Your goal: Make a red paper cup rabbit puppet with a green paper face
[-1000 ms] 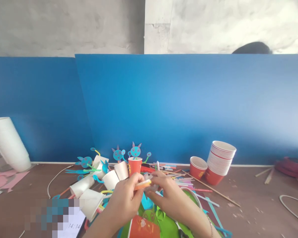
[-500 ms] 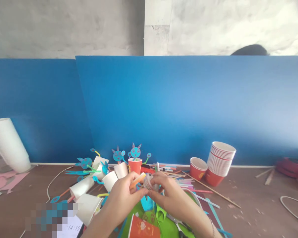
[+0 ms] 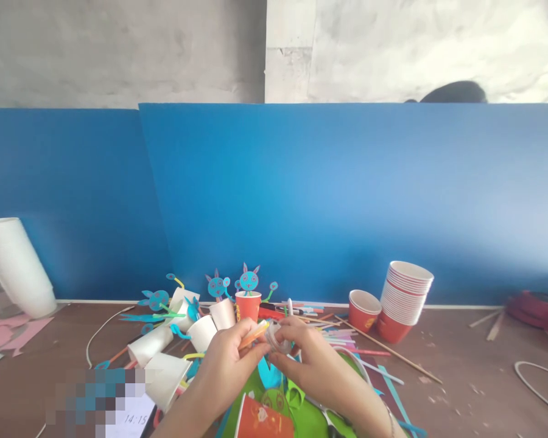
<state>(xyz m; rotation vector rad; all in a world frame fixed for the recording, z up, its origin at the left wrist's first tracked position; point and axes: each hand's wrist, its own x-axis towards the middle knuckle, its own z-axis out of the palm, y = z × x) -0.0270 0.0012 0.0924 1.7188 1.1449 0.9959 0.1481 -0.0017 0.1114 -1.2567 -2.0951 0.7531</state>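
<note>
Left hand (image 3: 231,353) pinches one orange piece (image 3: 252,336), right hand (image 3: 307,347) grips one clear roll (image 3: 274,338) — one red cup (image 3: 247,307) bears one blue cat face (image 3: 249,280); one tall stack (image 3: 405,298) nests many cups.

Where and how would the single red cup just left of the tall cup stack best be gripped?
Probably a pinch on its left rim from above: the red cup stands upright, mouth open, while the cup stack crowds its right and a thin stick runs past its near side.
</note>
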